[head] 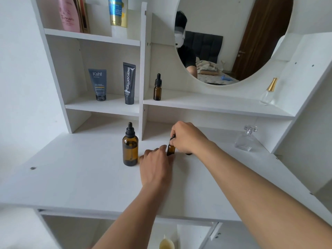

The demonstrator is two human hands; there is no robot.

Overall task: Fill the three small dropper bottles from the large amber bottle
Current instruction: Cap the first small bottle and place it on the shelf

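Note:
The large amber bottle [130, 148] with a black dropper cap stands upright on the white desk [80, 177]. Just to its right, my left hand [155, 167] holds the body of a small amber dropper bottle [171, 149]. My right hand [188, 138] grips that bottle's black cap from above. A second small bottle [188, 154] is mostly hidden behind my right wrist; only its dark base shows. The third small dropper bottle [157, 88] stands capped on the shelf under the mirror.
Two dark tubes [99, 84] [129, 83] stand in the left shelf compartment. A clear glass perfume bottle [246, 138] sits on the desk at right, another with a gold cap [269, 91] on the shelf. A round mirror [231, 38] hangs behind.

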